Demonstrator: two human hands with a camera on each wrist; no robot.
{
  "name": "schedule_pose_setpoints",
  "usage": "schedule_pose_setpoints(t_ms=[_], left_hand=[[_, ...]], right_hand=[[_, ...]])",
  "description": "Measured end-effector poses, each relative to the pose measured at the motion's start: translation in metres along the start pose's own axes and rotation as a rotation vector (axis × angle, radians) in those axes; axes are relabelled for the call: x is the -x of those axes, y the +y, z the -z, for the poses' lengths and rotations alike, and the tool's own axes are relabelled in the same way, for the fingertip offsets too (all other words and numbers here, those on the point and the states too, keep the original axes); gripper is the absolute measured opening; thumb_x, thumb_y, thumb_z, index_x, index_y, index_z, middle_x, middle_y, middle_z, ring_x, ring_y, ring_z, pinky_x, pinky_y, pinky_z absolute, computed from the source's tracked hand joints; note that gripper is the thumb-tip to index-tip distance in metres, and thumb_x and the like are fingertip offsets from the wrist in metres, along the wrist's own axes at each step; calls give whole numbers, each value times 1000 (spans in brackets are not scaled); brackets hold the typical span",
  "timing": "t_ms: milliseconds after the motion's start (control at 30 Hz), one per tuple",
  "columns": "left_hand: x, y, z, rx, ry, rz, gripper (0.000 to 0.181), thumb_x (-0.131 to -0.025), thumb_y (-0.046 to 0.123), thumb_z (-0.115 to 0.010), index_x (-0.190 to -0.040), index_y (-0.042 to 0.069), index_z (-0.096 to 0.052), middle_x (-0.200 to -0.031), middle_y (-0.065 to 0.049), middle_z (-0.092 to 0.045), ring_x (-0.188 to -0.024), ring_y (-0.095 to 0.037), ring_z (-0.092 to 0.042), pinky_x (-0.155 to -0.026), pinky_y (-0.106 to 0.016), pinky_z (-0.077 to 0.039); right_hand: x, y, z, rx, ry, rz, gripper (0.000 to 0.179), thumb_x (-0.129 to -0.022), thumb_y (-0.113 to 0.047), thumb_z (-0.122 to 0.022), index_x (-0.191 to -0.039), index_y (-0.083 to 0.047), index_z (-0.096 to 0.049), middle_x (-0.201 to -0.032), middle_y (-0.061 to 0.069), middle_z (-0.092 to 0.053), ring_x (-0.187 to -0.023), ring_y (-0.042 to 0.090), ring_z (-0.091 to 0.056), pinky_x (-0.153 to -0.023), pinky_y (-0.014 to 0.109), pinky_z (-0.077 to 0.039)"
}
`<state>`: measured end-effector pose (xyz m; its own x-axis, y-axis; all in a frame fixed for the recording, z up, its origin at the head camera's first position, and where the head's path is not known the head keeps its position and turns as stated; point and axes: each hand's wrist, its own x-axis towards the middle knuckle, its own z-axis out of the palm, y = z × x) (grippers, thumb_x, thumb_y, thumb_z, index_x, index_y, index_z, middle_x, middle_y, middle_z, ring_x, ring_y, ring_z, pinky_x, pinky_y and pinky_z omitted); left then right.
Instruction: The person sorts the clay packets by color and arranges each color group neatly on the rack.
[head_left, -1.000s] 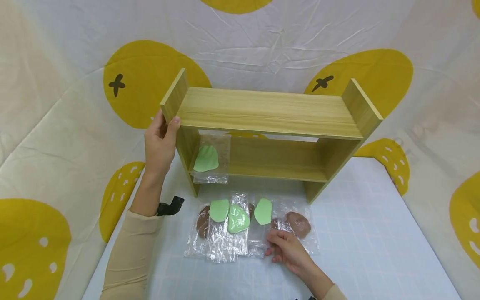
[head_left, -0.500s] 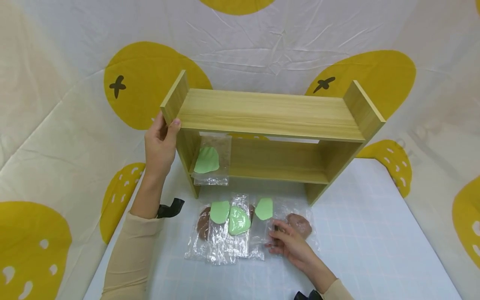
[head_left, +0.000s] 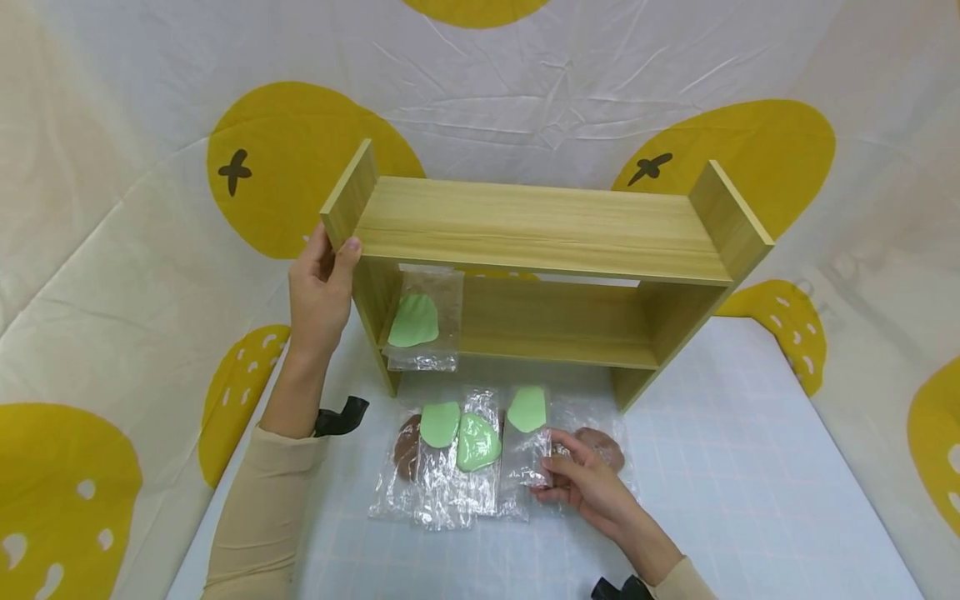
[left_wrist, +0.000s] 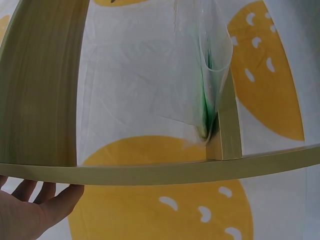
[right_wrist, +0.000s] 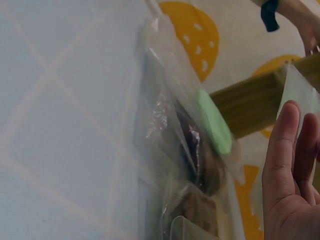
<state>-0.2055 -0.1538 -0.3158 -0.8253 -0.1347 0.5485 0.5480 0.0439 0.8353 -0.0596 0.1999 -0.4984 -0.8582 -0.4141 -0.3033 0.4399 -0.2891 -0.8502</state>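
In the head view, the left hand (head_left: 321,292) at 9 o'clock grips the near-left upright of the wooden two-tier rack (head_left: 540,221), thumb on its front; the left-wrist view shows only fingertips against the panel. At 5 o'clock the right hand (head_left: 588,487) holds a narrow pinch on the lower right edge of a clear bag with a green piece (head_left: 527,410), which extends toward 10 o'clock from the fingers; the right-wrist view shows the plastic between the fingers, its far side cut off. Another green-piece bag (head_left: 413,321) sits at the rack's 8 o'clock on the lower board, face-on from the head but thin and edge-on, toward 2 o'clock, in the left-wrist view. On the tablecloth (head_left: 757,483), overlapping bags with green and brown pieces (head_left: 477,443) lie toward 9 o'clock from the right hand, and a brown piece (head_left: 600,448) shows just beyond its fingers, toward 12 o'clock
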Motion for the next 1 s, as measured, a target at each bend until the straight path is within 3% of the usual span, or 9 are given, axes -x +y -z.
schedule_pose_setpoints(t_ms=[133, 367, 767, 1000], left_hand=[[0, 0, 0, 6, 1, -2, 40, -101, 16, -61, -141, 13, -58, -128, -13, -61, -111, -26, -56, -92, -32, -47], [0, 0, 0, -4, 3, -6, 41, -101, 15, -61, -141, 12, -58, -128, -13, -62, -111, -26, -56, -92, -32, -47], [-1, -1, 0, 22, -7, -28, 39, -102, 12, -60, -141, 9, -58, -126, -15, -61, -109, -27, -56, -91, -34, -47], [-1, -1, 0, 19, -2, -16, 40, -102, 14, -60, -141, 10, -58, -126, -15, -61, -108, -27, -56, -91, -34, -48]], right_hand=[[4, -6, -5, 14, -28, 13, 61, -99, -7, -61, -152, -1, -31, -96, 7, -62, -88, 25, -69, -83, 45, -56], [13, -20, -15, 48, -99, 54, 53, -100, -3, -55, -149, 1, -34, -114, 18, -66, -88, 26, -70, -76, 39, -58], [32, -42, -32, 27, -273, 201, 49, -100, 7, -48, -147, 3, -38, -114, 18, -67, -86, 22, -68, -72, 35, -57], [37, -55, -42, 79, -325, 273, 47, -100, 10, -45, -147, 4, -39, -107, 18, -70, -80, 21, -69, -68, 35, -58]])
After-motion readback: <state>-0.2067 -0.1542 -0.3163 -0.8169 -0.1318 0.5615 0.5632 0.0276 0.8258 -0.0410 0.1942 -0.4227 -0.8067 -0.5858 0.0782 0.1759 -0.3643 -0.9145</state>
